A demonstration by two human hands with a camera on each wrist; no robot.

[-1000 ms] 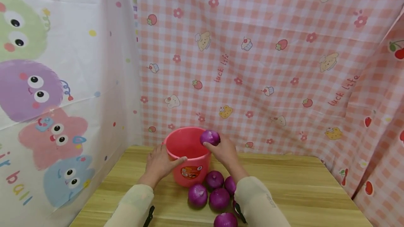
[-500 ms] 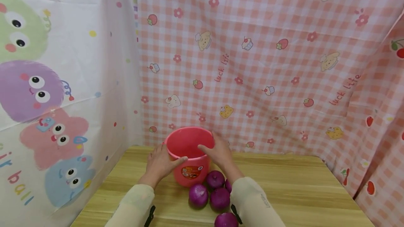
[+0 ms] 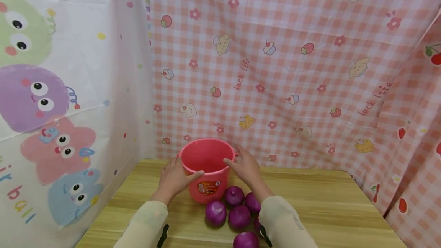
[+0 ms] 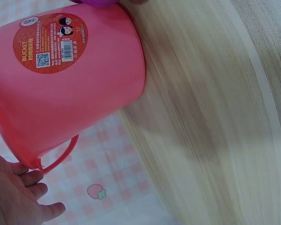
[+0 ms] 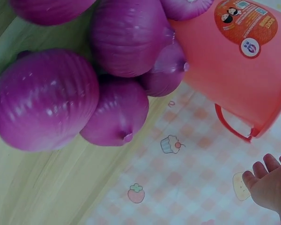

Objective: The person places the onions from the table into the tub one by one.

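A pink plastic bucket (image 3: 208,181) stands upright on the wooden table, an orange label on its front. My left hand (image 3: 173,179) rests against the bucket's left rim, thumb reaching over the front edge; in the left wrist view its relaxed fingers (image 4: 33,178) lie by the handle's hinge. Beside the right rim is my right hand (image 3: 246,165), thumb near the edge, holding nothing; the right wrist view shows its fingers extended just off the bucket. Several purple onions (image 3: 239,217) lie in front and to the right of the bucket, one partly behind my right sleeve. The bucket's bottom is hidden.
The wooden table (image 3: 317,198) extends to the right. Behind it hangs a pink checked curtain (image 3: 275,72), and a white cartoon-printed sheet (image 3: 113,64) hangs on the left. One onion (image 3: 246,240) sits nearest the front.
My right hand held an onion at the right rim, then dipped over the bucket's mouth, and is now back at the rim with nothing in it. The left hand stays put.
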